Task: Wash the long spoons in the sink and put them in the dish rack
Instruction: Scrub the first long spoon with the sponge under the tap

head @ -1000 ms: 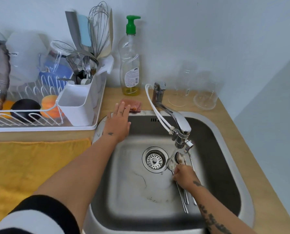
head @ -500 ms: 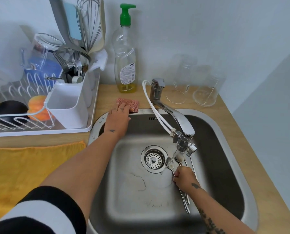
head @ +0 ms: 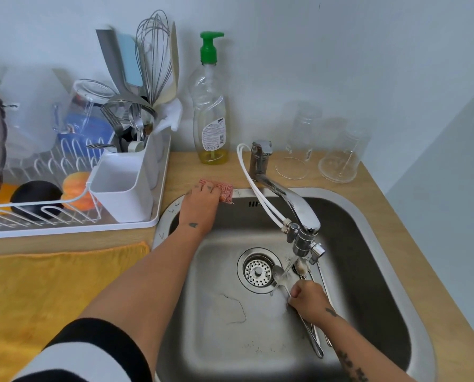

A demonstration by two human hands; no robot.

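step: wash stage, I judge; long spoons under running tap, none racked
right grip: right hand clamped round spoon bundle, mid-handle
left grip: left hand curled over pink sponge at 11 o'clock of sink rim
spoons vs grip: bowls poke out at 11 o'clock of right hand, in stream; handles trail to 5 o'clock, low in sink
next: probably bring sponge to bowls, scrub, rinse; then dish rack, 9 o'clock on counter
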